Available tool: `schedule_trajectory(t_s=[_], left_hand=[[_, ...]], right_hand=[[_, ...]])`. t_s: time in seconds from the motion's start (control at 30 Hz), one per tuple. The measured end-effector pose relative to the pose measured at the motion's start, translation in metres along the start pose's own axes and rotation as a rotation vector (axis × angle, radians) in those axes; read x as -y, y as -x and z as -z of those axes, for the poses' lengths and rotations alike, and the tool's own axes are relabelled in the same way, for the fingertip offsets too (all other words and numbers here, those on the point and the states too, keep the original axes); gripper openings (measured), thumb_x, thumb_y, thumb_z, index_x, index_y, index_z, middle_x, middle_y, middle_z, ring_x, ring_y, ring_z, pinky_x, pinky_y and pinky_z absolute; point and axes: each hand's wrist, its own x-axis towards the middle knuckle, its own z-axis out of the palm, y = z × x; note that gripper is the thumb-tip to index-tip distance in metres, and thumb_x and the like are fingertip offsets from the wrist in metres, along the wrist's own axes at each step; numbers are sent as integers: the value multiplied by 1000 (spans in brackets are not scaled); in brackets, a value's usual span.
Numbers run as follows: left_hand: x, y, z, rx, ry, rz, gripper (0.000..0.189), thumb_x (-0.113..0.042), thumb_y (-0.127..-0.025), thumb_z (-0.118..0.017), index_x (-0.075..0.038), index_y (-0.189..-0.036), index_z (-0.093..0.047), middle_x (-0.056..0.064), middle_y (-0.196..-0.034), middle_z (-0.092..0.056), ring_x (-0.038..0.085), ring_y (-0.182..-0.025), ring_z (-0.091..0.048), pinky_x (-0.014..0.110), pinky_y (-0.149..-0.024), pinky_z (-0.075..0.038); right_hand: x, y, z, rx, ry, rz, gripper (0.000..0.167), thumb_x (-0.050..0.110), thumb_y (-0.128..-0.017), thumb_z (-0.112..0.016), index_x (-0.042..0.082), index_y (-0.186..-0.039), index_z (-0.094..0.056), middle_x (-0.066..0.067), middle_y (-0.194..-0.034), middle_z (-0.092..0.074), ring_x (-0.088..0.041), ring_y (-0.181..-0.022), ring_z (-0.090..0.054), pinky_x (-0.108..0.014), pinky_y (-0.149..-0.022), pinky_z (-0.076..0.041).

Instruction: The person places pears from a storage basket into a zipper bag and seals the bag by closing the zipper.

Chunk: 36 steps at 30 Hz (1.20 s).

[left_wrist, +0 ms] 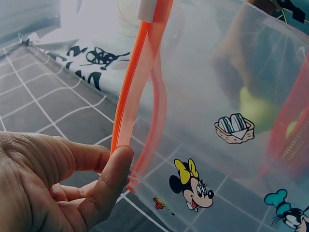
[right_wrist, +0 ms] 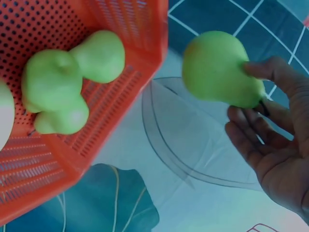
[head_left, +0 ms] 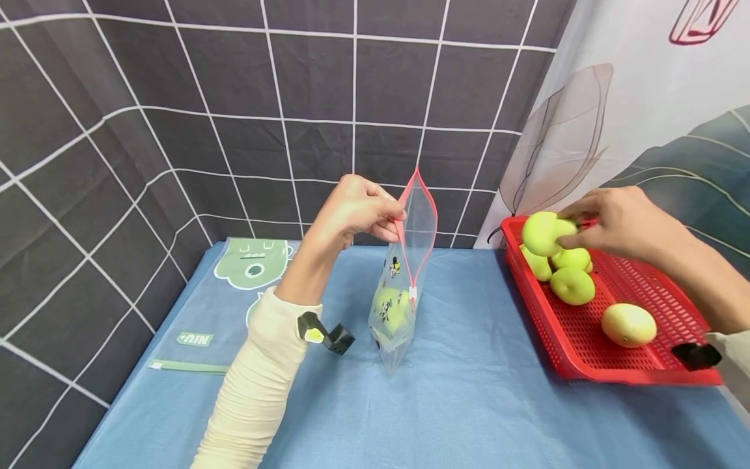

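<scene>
My left hand (head_left: 364,210) pinches the red-edged rim of a clear zip bag (head_left: 418,228), which stands upright with its mouth apart and a white slider on the seam. Through the printed plastic, a green fruit (head_left: 394,311) shows at the bottom. My right hand (head_left: 615,218) grips a green pear (right_wrist: 215,67) by its narrow stem end, above the far left part of a red basket (head_left: 615,376). Beneath it in the basket lie several more green pears (head_left: 572,285) and a paler yellowish oval fruit (head_left: 629,325).
A flat, translucent bag (head_left: 193,319) with a green zip strip and cartoon print lies on the left of the blue cloth (head_left: 469,391). Behind the table hangs a dark grid-patterned curtain (head_left: 310,78), with a white patterned cloth (head_left: 644,85) at the right.
</scene>
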Motion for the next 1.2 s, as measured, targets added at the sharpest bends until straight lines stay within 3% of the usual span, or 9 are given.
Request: schedule_trajectory(t_s=[0.27,0.37,0.47,0.57,0.63,0.73,0.87,1.07,1.2], left_hand=[[0,1,0,1,-2,-8,9,10,-94,-74,15,-98,-81,10,-64,-75,14,-52,-75,32,-58,-69],[0,0,0,1,1,-11,9,11,-94,-74,15,-98,-80,10,-63,-74,14,-52,-75,31,-58,-69],[0,0,0,0,3,-13,9,11,-94,-74,15,-98,-80,10,-63,-74,14,-52,-75,31,-58,-68],[0,0,1,0,3,-10,9,11,-94,-74,15,-98,-80,10,-63,-74,14,-52,-75,31,-58,-68],[1,-1,1,0,3,-8,9,11,-94,-74,15,-99,-80,11,-64,-75,14,-52,-75,31,-58,-68],[1,-1,1,1,2,-7,9,11,-94,-74,15,-99,-80,11,-64,-75,14,-52,-75,31,-58,-69],[1,-1,0,2,0,-7,9,10,-94,-74,15,-99,-80,11,-64,-75,14,-52,-75,31,-58,-69],[0,-1,-1,5,6,-3,9,10,-95,-74,16,-100,-80,11,-64,-75,14,-53,-75,31,-58,-68],[1,-1,-2,5,7,-2,9,11,-95,-74,16,-100,-80,11,-65,-75,14,-53,-76,31,-58,-68]], right_hand=[[17,1,3,-138,-136,-50,51,33,-85,-97,10,-129,-85,-24,-123,-82,-37,-105,-70,-26,-67,-44],[24,2,3,-208,-177,-25,48,30,-84,-98,13,-127,-86,-20,-121,-84,-13,-104,-70,-20,-69,-41],[29,3,0,-280,-215,24,45,24,-81,-100,15,-123,-88,-17,-114,-85,18,-94,-58,-11,-71,-39],[33,2,-2,-321,-246,55,44,20,-80,-100,15,-122,-89,-17,-113,-84,31,-93,-48,-6,-73,-37],[36,1,-3,-346,-271,71,44,18,-79,-100,14,-122,-89,-14,-113,-85,30,-95,-50,-5,-73,-37],[42,0,-2,-392,-304,102,45,14,-77,-101,16,-121,-89,13,-109,-83,27,-97,-54,-5,-74,-39],[53,-4,0,-491,-357,196,47,6,-72,-103,15,-117,-90,44,-104,-66,22,-98,-62,-7,-75,-43],[69,-15,1,-591,-466,331,45,-5,-72,-97,6,-114,-89,37,-106,-72,16,-99,-69,-6,-90,-50],[83,-21,2,-619,-625,383,41,-14,-73,-93,-5,-112,-87,26,-106,-79,2,-97,-74,-10,-96,-59]])
